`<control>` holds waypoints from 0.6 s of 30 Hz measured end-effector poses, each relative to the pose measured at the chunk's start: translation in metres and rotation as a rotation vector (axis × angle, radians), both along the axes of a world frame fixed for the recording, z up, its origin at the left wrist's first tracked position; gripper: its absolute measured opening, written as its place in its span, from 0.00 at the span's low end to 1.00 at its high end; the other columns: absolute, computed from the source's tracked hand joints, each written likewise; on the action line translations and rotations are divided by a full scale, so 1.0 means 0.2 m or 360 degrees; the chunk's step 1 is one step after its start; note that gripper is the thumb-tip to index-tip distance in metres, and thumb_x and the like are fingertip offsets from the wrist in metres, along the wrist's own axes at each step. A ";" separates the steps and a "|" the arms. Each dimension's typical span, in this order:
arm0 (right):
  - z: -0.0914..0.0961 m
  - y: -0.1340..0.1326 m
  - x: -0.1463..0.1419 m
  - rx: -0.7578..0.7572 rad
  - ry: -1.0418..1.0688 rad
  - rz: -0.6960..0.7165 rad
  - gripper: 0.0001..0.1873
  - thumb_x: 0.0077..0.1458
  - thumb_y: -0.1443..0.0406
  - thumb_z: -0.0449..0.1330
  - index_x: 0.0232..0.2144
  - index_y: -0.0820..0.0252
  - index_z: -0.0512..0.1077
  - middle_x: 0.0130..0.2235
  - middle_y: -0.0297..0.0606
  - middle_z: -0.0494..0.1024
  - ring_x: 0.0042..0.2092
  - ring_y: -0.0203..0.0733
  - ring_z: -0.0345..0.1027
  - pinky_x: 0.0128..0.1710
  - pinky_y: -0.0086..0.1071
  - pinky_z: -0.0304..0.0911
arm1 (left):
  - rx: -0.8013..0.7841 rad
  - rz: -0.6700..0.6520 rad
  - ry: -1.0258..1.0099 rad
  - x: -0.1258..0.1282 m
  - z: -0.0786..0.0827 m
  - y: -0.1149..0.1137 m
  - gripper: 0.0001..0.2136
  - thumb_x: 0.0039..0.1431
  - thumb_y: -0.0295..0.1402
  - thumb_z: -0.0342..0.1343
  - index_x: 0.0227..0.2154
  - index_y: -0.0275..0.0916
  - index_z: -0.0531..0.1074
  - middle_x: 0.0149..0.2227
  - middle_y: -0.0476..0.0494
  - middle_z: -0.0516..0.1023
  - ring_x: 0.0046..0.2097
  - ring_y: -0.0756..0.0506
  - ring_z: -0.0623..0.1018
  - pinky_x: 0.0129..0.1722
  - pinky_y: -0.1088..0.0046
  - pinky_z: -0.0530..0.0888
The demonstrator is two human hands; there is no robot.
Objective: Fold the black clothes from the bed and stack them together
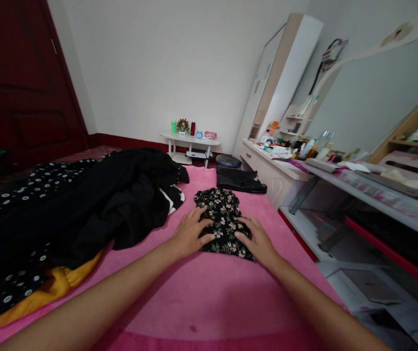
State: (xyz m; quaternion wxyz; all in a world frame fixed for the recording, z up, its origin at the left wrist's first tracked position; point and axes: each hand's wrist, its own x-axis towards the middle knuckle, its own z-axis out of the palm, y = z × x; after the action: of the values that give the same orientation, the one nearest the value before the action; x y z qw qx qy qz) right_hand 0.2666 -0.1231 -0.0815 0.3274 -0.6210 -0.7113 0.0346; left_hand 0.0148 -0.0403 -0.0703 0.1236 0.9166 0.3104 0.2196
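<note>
A black floral garment [225, 219], patterned with small pink and white flowers, lies flat on the pink bed cover [194, 292]. My left hand [192, 231] rests on its left edge with the fingers spread. On the opposite edge lies my right hand [255, 239], its fingers also apart and touching the cloth. Neither hand grips the fabric. Just beyond the floral garment, a folded black garment [238, 180] sits near the far end of the bed.
A large heap of black clothes [121, 190] covers the bed's left side, with polka-dot cloth [63, 168] and yellow cloth [55, 287] among it. A cluttered dressing table [275, 161] and a desk [377, 190] stand along the right. At the far wall is a small white table [190, 139].
</note>
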 end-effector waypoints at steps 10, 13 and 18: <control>0.05 -0.18 -0.15 -0.0212 -0.0098 0.0141 0.09 0.55 0.64 0.59 0.39 0.57 0.71 0.40 0.38 0.74 0.42 0.43 0.68 0.42 0.34 0.61 | -0.0098 -0.0193 0.0020 0.02 0.01 -0.15 0.10 0.55 0.29 0.56 0.41 0.41 0.72 0.40 0.45 0.73 0.44 0.44 0.73 0.44 0.70 0.69; 0.11 -0.24 -0.20 -0.0295 -0.0113 0.0194 0.07 0.52 0.66 0.61 0.36 0.57 0.71 0.37 0.35 0.74 0.40 0.41 0.68 0.38 0.30 0.59 | -0.0113 -0.0339 0.0059 -0.03 0.08 -0.19 0.08 0.55 0.28 0.55 0.38 0.41 0.73 0.37 0.46 0.74 0.41 0.45 0.74 0.40 0.72 0.69; 0.24 -0.44 -0.30 -0.0714 -0.0148 0.0267 0.06 0.47 0.64 0.66 0.29 0.56 0.72 0.27 0.28 0.72 0.29 0.34 0.64 0.27 0.27 0.50 | -0.0299 -0.0658 0.0200 -0.15 0.16 -0.33 0.09 0.50 0.35 0.61 0.36 0.42 0.74 0.35 0.49 0.75 0.36 0.47 0.74 0.36 0.74 0.69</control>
State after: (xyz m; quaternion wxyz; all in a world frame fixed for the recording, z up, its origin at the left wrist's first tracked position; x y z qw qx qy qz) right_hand 0.2074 -0.2108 -0.0333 0.1440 -0.6179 -0.7492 0.1901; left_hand -0.0153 -0.1068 -0.0374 0.2313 0.9570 0.1421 0.1021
